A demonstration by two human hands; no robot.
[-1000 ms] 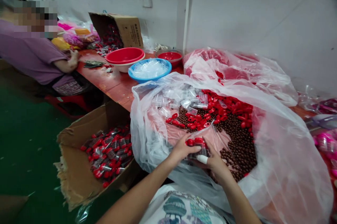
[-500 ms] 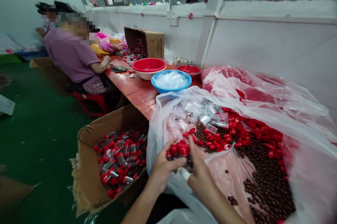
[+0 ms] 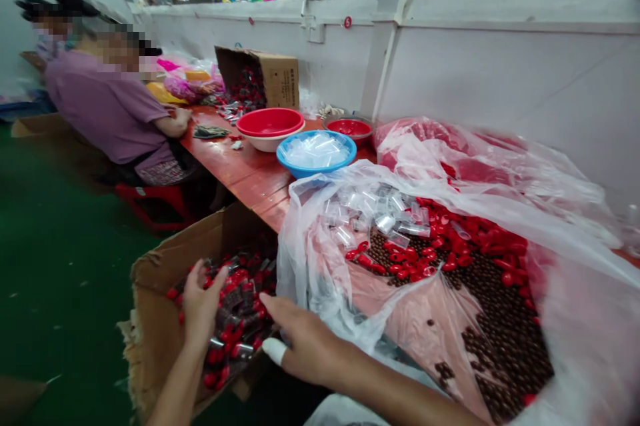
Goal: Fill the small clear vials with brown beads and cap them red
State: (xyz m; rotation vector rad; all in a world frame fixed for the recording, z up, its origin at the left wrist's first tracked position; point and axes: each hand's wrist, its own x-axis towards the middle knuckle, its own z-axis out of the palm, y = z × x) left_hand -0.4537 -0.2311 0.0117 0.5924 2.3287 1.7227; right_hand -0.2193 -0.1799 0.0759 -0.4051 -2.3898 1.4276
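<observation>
My left hand [image 3: 201, 306] is over the cardboard box [image 3: 153, 293], its thumb and fingers apart. At the box's right side, my right hand [image 3: 307, 343] has its fingers stretched out, with a white wrap on the thumb. Neither hand grips anything that I can see. Under and between them lies a heap of small clear tubes with red caps [image 3: 245, 339], many with dark contents. On the table to the right, an open plastic bag [image 3: 325, 303] holds empty clear tubes [image 3: 385, 209], red caps [image 3: 410, 259] and many small brown balls [image 3: 505, 319].
Beyond the bag on the red table [image 3: 235, 166] stand a blue basin [image 3: 295, 169] of clear plastic pieces, a red basin [image 3: 270, 121] and another red bowl [image 3: 350, 127]. A tipped carton [image 3: 283, 79] stands farther back. A person in purple [image 3: 105, 99] sits at the left.
Both hands have moved left and down from the bag to the cardboard box and spread apart. The handful of red-capped tubes is no longer between them. The view has shifted slightly.
</observation>
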